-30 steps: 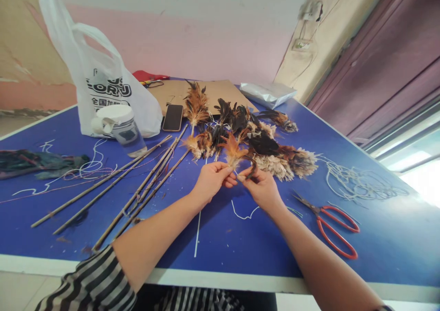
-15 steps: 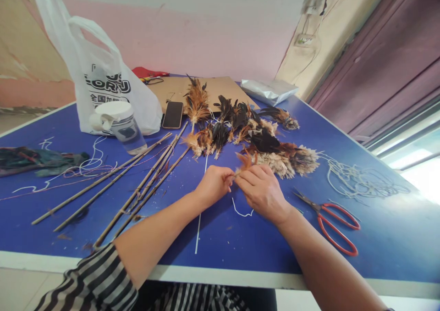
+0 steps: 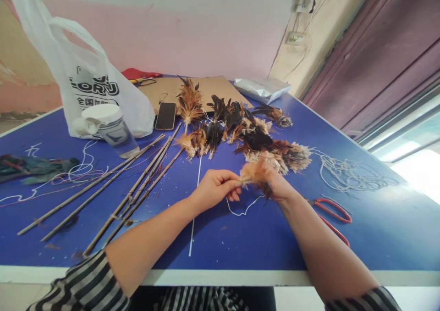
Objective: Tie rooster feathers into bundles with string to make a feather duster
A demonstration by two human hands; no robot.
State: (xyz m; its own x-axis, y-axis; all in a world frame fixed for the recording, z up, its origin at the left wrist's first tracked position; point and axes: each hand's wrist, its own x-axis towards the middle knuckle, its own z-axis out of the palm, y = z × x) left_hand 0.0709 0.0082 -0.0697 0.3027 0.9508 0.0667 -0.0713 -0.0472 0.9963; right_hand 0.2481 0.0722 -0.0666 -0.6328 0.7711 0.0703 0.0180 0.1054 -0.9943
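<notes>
My left hand (image 3: 218, 189) pinches the quill ends of a small brown feather bunch (image 3: 253, 173) above the blue table. Behind the feathers, my right hand (image 3: 277, 185) is partly hidden and blurred, so its fingers cannot be made out. A loose white string (image 3: 240, 213) lies just below the hands. Beyond them are bunches of black feathers (image 3: 213, 136) and brown and pale feathers (image 3: 298, 156). A taller brown feather bunch (image 3: 190, 102) on a stick stands out at the back.
Thin sticks (image 3: 137, 189), a phone (image 3: 165, 116), a lidded cup (image 3: 118, 130) and a white plastic bag (image 3: 132, 100) are on the left. Red-handled scissors (image 3: 332, 210) lie partly under my right forearm, near tangled string (image 3: 347, 171). A silver packet (image 3: 263, 90) rests at the back.
The brown feather bunch shows more fully between my hands. My right hand has turned and its fingers have gone behind the feathers. The whole view has shifted slightly.
</notes>
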